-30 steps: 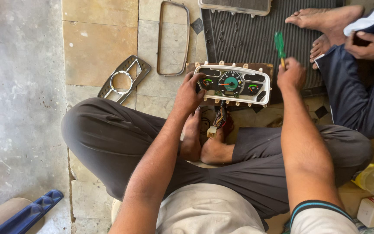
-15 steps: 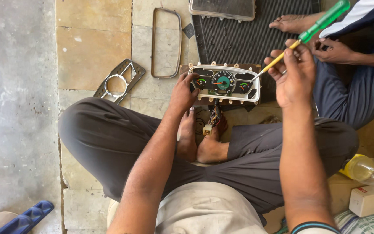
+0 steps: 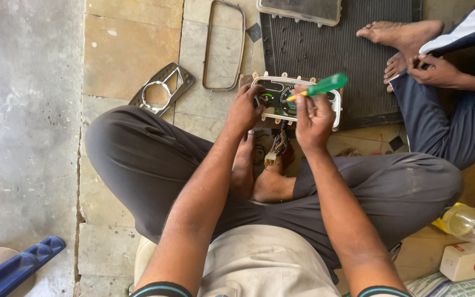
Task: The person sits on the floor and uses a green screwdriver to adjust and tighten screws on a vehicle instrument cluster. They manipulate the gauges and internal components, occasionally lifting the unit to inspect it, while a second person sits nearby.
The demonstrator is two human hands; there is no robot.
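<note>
Gripping the gauge cluster (image 3: 298, 102) by its left edge, the left hand (image 3: 244, 110) has fingers curled on the white housing; it sits on the floor beyond the feet. The right hand (image 3: 313, 118) has fingers clamped on a green screwdriver (image 3: 317, 87), tip at the dials. The cluster looks light, stiff and fragile-faced; hold it by the rim, not the wires (image 3: 277, 147).
</note>
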